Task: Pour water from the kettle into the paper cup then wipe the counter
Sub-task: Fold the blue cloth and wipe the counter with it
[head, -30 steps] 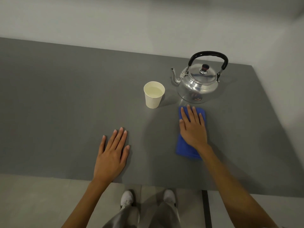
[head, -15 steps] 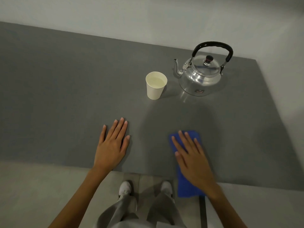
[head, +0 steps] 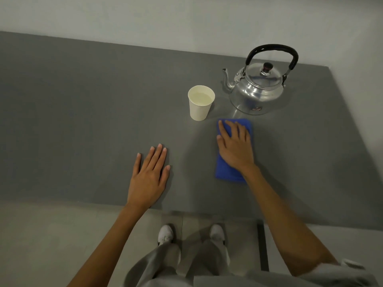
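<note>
White shoes (head: 165,235) on pale floor (head: 41,235)

plain pale wall (head: 145,15) behind, light grey floor (head: 41,235) (one dark seam (head: 262,245)) below, dim light.

Bare forearms, grey trousers (head: 165,264) — white shoes (head: 165,234)

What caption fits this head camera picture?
Right hand presses a blue cloth near the white paper cup.
</note>
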Demonstrator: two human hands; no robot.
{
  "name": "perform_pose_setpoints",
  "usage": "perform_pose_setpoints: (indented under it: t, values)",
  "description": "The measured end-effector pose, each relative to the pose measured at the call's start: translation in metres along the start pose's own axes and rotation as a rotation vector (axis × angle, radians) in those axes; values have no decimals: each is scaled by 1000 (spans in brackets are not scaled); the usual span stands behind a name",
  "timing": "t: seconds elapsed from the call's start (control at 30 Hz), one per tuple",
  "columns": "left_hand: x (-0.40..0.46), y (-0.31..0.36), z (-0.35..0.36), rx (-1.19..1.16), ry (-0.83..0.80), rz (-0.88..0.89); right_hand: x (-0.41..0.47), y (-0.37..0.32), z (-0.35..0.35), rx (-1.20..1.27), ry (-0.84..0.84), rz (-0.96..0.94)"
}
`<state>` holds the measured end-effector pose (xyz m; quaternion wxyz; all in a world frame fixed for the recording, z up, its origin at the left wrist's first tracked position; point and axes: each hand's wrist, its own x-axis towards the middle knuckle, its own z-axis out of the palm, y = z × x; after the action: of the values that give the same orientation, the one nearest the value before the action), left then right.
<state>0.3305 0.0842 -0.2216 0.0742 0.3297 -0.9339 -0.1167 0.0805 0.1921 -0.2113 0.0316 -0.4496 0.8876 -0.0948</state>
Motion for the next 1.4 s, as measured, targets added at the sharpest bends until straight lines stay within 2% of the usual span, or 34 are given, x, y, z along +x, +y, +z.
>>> perform_pose_setpoints:
  t: [0.13,0.27,0.37,0.47,0.6,0.7,0.87,1.03,1.13,1.23,1.4]
  values:
    - [0,1,-2,-3,-2,8,-55,-23,2,16,-52,-194]
    - [0,0,-1,-10,-11,10,-122,6,-5,9,-126,-278]
    - [-1,0,-1,1,-7,4,-137,59,-19,-11,-93,-204]
    - [0,0,0,8,-5,6,-109,97,-30,-23,-91,-58]
    - [0,0,1,2,-5,4,-45,99,-23,-38,-26,103]
    - [0,0,1,0,-5,4,-8,77,-11,-28,-26,131]
    - [0,0,0,-6,-2,11,-1,1,6,-20,-33,-45]
    - [-1,1,-1,-17,14,19,-54,-60,14,-22,-93,-291]
    - [-1,0,0,-21,18,17,-98,-53,11,-33,-141,-377]
    - [0,-1,1,-28,13,18,-134,-16,3,-72,-165,-433]
    - [-1,0,1,-23,10,14,-112,38,-14,-83,-157,-304]
